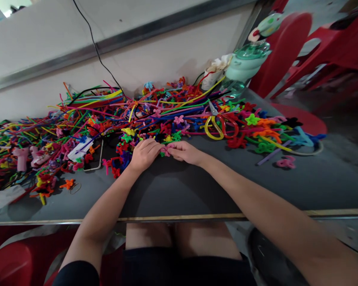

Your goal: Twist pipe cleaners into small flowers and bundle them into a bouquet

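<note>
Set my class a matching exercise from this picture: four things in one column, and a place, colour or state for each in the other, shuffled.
Things
1. Scissors
2. Pink fuzzy piece
3. Teal bottle
4. Black cable

Descriptions
A. Hangs down in front of the wall
B. Between the fingers of the left hand and right hand
C. Stands beside the white cup
D. One yellow handle loop, one red

Right pairs: 1-D, 2-B, 3-C, 4-A
</note>
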Demonstrator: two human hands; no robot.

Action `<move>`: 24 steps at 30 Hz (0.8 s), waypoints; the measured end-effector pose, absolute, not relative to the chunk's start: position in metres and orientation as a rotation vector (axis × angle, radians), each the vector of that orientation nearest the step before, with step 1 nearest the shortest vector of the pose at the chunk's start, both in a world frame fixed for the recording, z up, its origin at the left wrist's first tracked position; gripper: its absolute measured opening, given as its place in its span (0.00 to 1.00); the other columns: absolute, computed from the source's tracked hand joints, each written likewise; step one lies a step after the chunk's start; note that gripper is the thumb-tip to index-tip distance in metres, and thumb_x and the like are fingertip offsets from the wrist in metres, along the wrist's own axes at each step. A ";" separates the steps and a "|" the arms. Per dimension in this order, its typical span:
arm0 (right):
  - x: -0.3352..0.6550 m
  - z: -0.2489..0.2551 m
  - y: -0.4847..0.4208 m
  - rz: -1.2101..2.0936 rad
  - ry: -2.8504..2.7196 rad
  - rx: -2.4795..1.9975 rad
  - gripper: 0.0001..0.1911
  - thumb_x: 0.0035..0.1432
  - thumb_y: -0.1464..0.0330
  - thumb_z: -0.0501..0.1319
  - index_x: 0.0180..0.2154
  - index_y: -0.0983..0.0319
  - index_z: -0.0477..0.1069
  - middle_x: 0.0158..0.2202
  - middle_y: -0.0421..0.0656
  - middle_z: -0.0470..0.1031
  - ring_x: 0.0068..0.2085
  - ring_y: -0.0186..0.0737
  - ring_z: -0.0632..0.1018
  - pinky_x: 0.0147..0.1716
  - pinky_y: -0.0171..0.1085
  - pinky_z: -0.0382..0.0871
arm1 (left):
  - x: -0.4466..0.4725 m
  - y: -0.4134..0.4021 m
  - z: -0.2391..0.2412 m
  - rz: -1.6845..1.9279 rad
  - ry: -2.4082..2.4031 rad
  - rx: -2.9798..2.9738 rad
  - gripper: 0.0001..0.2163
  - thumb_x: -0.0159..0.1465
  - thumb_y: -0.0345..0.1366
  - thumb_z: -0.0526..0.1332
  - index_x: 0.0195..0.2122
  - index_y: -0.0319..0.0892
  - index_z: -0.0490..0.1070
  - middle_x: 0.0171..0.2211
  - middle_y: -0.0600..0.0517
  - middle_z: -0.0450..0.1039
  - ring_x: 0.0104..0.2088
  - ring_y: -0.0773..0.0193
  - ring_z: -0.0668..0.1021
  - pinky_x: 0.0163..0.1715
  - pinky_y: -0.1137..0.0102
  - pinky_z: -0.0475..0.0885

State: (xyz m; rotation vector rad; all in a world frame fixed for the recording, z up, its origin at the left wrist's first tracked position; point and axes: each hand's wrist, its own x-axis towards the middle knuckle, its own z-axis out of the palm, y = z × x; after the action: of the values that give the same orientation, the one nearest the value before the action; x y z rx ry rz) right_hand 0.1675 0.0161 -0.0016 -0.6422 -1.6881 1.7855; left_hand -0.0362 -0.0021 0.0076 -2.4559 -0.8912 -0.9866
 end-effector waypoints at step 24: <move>0.165 -0.002 0.013 1.591 -1.685 -0.819 0.24 0.54 0.48 0.61 0.31 0.64 0.71 0.14 0.30 0.49 0.17 0.26 0.51 0.19 0.34 0.41 | -0.043 -0.002 0.012 -0.836 -0.786 -2.425 0.11 0.69 0.31 0.54 0.49 0.40 0.71 0.40 0.48 0.79 0.47 0.63 0.78 0.45 0.69 0.71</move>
State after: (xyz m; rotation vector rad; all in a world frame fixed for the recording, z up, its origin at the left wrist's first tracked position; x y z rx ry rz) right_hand 0.1649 0.0131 -0.0015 -0.8189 -1.6850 1.5914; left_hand -0.0427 -0.0016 0.0116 -2.4253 -0.7863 -0.8362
